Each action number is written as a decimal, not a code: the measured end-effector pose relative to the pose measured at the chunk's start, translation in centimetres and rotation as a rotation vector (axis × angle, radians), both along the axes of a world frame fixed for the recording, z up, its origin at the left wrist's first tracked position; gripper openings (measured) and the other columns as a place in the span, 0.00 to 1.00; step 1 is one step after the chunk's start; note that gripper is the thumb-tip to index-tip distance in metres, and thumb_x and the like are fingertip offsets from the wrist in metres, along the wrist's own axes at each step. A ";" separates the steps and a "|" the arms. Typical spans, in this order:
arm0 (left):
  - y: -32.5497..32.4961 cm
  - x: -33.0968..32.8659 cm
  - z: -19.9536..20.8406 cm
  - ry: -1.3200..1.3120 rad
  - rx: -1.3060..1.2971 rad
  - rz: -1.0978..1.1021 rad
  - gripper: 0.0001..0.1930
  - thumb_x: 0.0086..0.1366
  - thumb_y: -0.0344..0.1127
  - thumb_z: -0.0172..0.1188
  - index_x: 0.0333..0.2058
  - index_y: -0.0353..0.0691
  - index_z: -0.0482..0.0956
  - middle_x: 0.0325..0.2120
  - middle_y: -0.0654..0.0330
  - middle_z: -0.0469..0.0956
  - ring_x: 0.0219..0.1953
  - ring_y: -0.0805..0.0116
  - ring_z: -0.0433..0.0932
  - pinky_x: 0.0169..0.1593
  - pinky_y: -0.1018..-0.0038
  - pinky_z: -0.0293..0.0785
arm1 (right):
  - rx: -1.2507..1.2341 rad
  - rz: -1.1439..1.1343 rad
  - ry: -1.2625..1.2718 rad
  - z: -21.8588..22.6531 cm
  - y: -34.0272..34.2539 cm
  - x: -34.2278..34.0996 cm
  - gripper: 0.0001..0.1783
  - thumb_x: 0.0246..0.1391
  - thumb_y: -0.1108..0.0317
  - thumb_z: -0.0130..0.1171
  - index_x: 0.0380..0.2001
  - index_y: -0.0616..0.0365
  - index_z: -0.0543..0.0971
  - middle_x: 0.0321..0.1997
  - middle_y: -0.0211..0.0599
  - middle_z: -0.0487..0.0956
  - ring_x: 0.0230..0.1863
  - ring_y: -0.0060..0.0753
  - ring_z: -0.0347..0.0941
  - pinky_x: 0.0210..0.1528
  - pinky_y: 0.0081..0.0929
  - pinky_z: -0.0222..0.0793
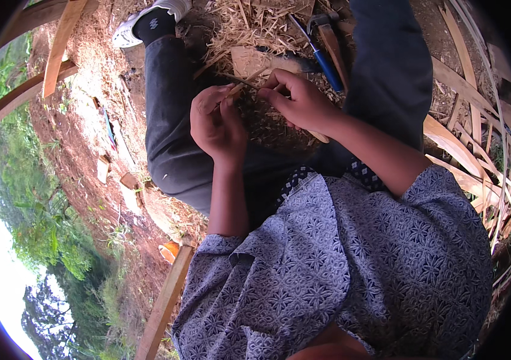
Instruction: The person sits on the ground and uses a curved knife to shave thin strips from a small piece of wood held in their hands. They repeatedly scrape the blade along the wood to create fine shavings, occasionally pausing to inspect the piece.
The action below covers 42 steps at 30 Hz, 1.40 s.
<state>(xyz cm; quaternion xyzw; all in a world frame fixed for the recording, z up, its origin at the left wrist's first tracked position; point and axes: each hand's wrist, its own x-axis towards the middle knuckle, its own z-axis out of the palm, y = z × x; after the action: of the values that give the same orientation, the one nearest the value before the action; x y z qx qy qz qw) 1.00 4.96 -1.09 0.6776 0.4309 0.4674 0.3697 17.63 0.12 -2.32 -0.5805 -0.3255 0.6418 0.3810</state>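
Note:
Between my legs, my left hand (219, 120) is closed, pinching a small pale piece of wood (235, 91) between thumb and fingers. My right hand (300, 101) is closed too, its fingers round a thin dark blade-like tool (243, 80) that reaches across to the wood. Under my right wrist a rounded pale wooden end (319, 137) sticks out; whether it belongs to the same tool I cannot tell. Both hands are close together, with the tips of the wood and tool meeting between them.
Beyond my hands lie a flat wood block (248, 61), a blue-handled tool (327, 71) and a hammer-like tool (331, 45) with a wooden handle. Wood shavings (261, 30) cover the ground. Wood strips (456, 144) pile up at right; a beam (165, 303) stands at lower left.

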 end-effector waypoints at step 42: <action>1.1 -1.3 0.2 0.045 -0.030 -0.072 0.08 0.72 0.18 0.49 0.46 0.29 0.75 0.45 0.51 0.76 0.47 0.61 0.83 0.50 0.67 0.86 | 0.068 0.079 -0.221 -4.0 0.5 0.2 0.15 0.67 0.57 0.61 0.40 0.59 0.77 0.25 0.30 0.76 0.25 0.20 0.71 0.28 0.27 0.64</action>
<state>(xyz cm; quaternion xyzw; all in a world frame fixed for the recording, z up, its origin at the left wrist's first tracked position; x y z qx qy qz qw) -0.26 6.06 -0.94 0.6976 0.4213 0.4318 0.3865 17.82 0.63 -6.34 -0.6210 -0.4096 0.5770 0.3370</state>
